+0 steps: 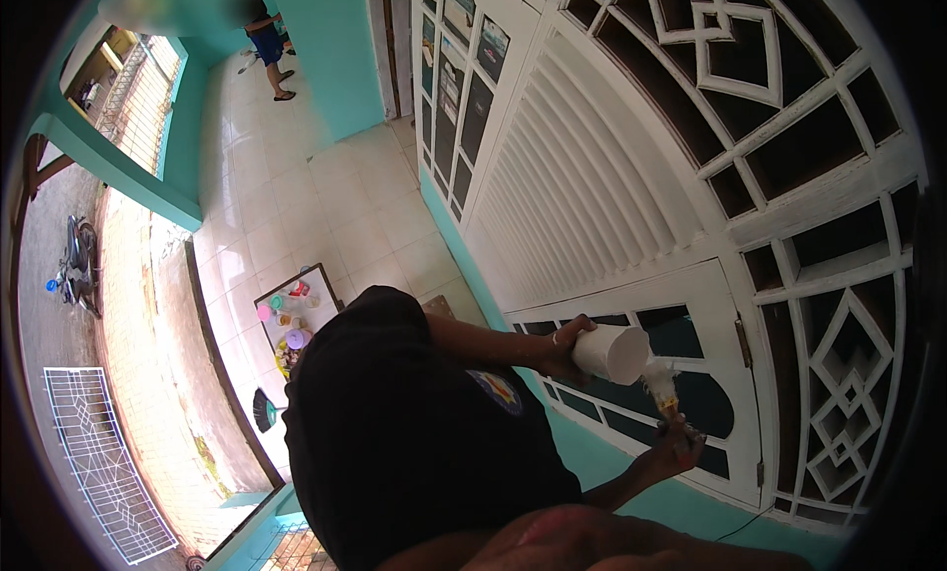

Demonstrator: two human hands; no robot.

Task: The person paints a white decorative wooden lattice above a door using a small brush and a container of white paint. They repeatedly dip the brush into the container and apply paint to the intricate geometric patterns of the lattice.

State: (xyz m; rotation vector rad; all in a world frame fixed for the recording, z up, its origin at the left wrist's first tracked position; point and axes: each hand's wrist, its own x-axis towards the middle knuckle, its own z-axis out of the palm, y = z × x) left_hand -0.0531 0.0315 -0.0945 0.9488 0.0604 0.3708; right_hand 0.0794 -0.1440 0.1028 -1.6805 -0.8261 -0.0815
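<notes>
Beside white door [631,216], hands hold cup [614,353], brush [663,387].

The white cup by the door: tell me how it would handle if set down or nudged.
The white cup looks light, since the left hand holds it out sideways alone. Its round, tapered wall suggests it would roll in a curve if laid down. Held tilted beside the paintbrush in the right hand, anything inside could spill.
</notes>
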